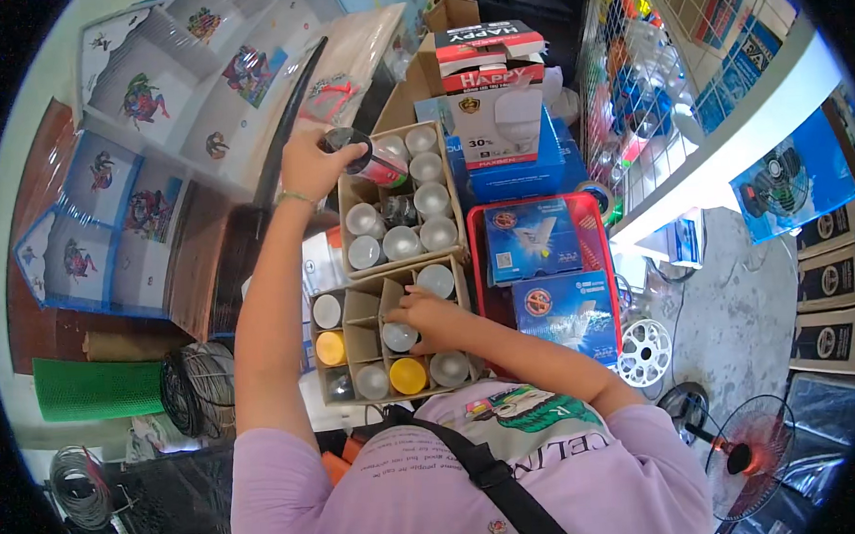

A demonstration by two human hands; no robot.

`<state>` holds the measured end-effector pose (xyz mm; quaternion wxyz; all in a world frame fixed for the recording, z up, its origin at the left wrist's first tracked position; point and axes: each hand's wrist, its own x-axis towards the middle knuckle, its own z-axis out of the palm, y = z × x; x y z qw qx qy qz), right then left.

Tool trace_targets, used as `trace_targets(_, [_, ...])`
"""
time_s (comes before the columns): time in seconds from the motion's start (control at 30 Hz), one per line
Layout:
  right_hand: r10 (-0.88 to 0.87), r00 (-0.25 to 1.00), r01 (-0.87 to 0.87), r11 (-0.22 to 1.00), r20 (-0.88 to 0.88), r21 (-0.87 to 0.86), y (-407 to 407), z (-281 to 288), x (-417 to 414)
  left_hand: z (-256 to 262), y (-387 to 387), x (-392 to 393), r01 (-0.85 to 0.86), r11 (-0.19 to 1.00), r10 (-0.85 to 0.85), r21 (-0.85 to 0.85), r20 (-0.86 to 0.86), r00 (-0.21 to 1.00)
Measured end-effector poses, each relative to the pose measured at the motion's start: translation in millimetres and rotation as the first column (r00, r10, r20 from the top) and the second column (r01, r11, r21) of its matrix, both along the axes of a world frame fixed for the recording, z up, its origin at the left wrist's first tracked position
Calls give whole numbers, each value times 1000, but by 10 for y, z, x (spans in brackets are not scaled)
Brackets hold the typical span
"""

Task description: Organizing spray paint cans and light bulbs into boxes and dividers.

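Observation:
My left hand [316,164] grips a cylindrical can [384,170] by its dark end. The can is tilted over the far divided cardboard box [460,222], and a pink and green label shows on its side. Several cans with frosted caps [401,244] stand in that box. In the nearer divided box [363,308], my right hand [437,318] has its fingers around a can with a translucent cap [400,336]. Yellow-capped cans [408,376] and other pale-capped ones fill some compartments there; a few compartments beside my right hand hold nothing.
A red plastic basket [480,286] with blue boxes [533,237] is on the right. Behind it stands a white and red bulb carton [496,114]. Wrapped shelf units [130,172] line the left. A wire rack [624,94] and a fan [751,457] are farther right.

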<state>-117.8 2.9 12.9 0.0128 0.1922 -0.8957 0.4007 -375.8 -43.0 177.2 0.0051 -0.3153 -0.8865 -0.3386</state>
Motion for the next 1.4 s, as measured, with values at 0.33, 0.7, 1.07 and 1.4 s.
trace_targets(0.33, [19,999,-19,1000,36,24,66,25,10,-241,-283,312,232,922,-289,-310,-150,946])
trace_targets(0.7, [11,998,-11,1000,65,-10,57,95,-2,250,559,-323,538,550,-662,-639,60,747])
trace_targets(1.07, [11,999,-26,945,47,326,-96,249,-146,-1717,82,-564,247,624,-352,-742,16,936])
trace_targets(1.4, [-19,979,44,992,201,-119,99,746,-253,-1471,-1320,585,32,998,-20,57,-200,980])
